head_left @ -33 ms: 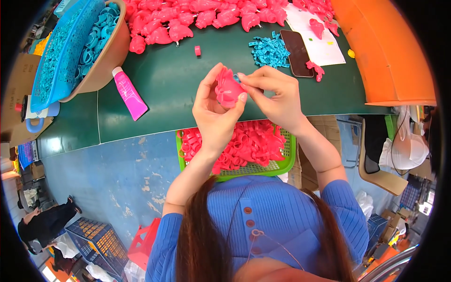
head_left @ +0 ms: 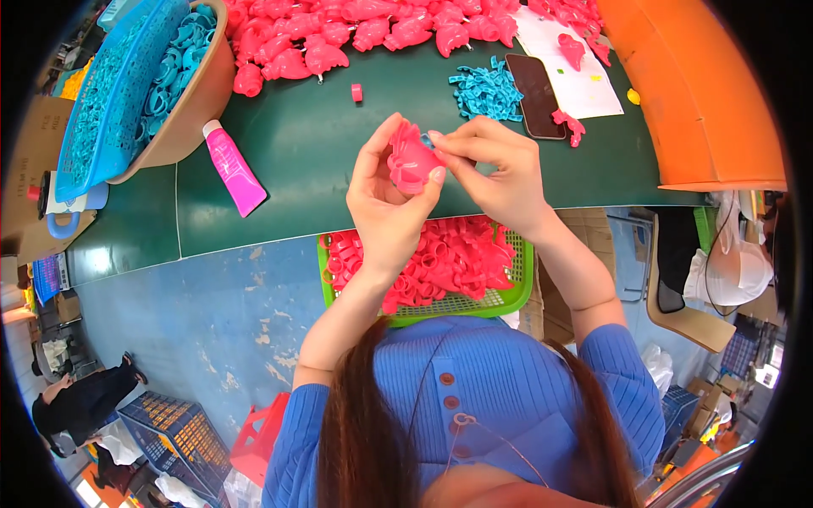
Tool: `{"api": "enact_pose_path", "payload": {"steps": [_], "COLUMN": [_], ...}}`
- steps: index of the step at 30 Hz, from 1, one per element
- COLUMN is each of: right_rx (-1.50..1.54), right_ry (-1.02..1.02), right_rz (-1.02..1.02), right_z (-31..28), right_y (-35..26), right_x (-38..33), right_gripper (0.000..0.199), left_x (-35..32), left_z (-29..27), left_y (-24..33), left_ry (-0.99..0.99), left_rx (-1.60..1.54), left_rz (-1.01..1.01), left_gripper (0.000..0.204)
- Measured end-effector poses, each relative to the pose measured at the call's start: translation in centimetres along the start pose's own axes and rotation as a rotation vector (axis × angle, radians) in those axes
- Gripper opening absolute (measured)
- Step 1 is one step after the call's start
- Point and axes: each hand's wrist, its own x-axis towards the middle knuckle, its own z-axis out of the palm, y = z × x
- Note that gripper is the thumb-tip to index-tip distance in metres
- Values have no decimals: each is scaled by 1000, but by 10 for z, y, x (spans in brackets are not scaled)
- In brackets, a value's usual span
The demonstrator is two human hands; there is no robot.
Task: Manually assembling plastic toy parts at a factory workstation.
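My left hand (head_left: pixel 383 216) holds a pink plastic toy piece (head_left: pixel 409 162) up over the green table (head_left: pixel 313 144). My right hand (head_left: pixel 504 173) pinches the top of the same piece with fingertips; a small blue bit shows between the fingers. A green basket (head_left: pixel 518 296) full of pink rings (head_left: pixel 449 258) rests on my lap just below both hands. A heap of pink toy pieces (head_left: pixel 373 30) lies at the table's far edge. A small pile of blue parts (head_left: pixel 484 89) sits beyond my right hand.
A dark phone (head_left: pixel 538 85) lies on white paper (head_left: pixel 589 85). A pink tube (head_left: pixel 235 169) lies left, by a bowl of blue rings (head_left: pixel 199 93) and a blue basket (head_left: pixel 110 97). An orange crate (head_left: pixel 703 85) stands right. A person (head_left: pixel 85 402) and blue crate (head_left: pixel 174 436) are lower left.
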Motion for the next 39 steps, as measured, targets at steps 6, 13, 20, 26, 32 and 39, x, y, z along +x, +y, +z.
{"api": "enact_pose_path", "payload": {"steps": [6,13,20,26,32,39], "right_rx": [29,-140,-55,-99,156,500], "right_ry": [21,31,-101,-158,104,174], "right_rz": [22,-160,-98,-117,182,449], "right_z": [1,8,10,16,12,13], "right_y": [-3,1,6,18,30,27], "right_x": [-1,-1,0,-3,-9,-8], "right_gripper": [21,15,13,15,19,19], "left_x": [-1,0,-1,0,9,40], "left_z": [-4,-9,-17,-24,-58,-64], "left_y": [-1,-14,-21,-31,-33,-34], "left_ry": [0,8,14,21,7,-11], "left_rx": [-73,-110,-106,-119,1,18], "left_rz": [-30,-42,-60,-81,-213,-108], "left_gripper": [59,59,59,58,56,55]}}
